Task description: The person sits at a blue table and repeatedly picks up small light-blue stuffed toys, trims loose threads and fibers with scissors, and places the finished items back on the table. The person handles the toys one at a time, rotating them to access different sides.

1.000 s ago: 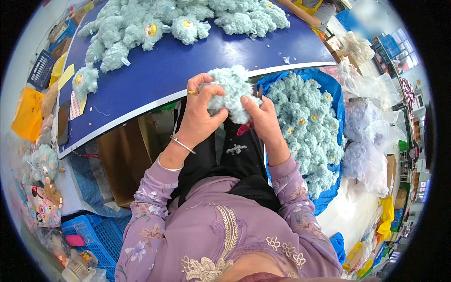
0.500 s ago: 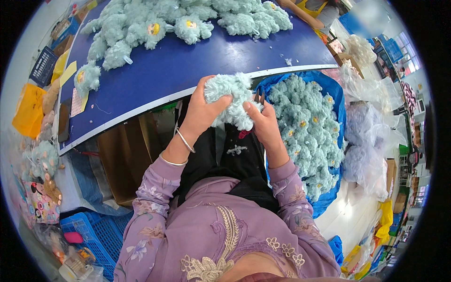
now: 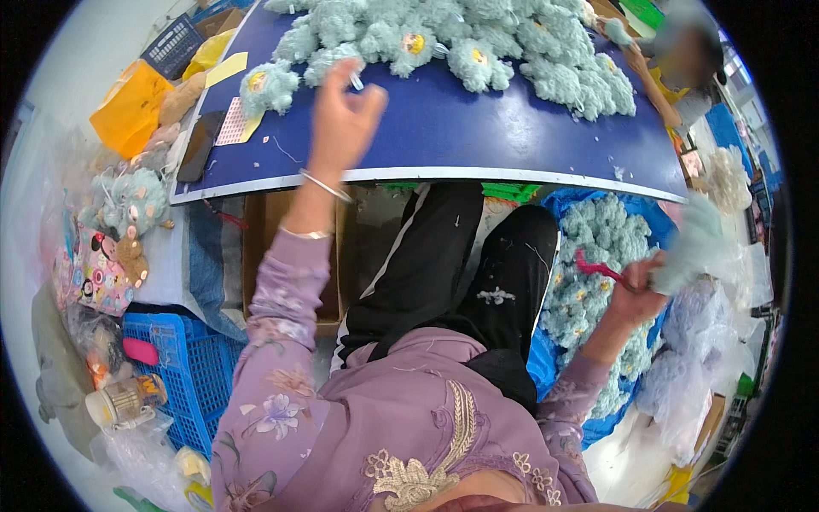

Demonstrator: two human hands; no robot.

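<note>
Fluffy light-blue plush toy (image 3: 695, 243) gripped in right hand (image 3: 636, 294), out at the right side, above blue bag full of the same light-blue plush toys (image 3: 589, 282). Fingers closed around the lower end of the toy; toy blurred, so details not clear. Thin red tool (image 3: 601, 270) also sticking out from the same fist, pointing left. Left hand (image 3: 341, 119) raised over the dark blue table top (image 3: 444, 136), thumb and forefinger pinched on a very small pale thing (image 3: 355, 82), too small to identify; other fingers loosely curled. Silver bangle (image 3: 324, 185) on that wrist. Heap of light-blue plush toys with yellow centres (image 3: 461, 43) lying on the far part of the table. Blue plastic crate (image 3: 192, 371) on the floor at left.
</note>
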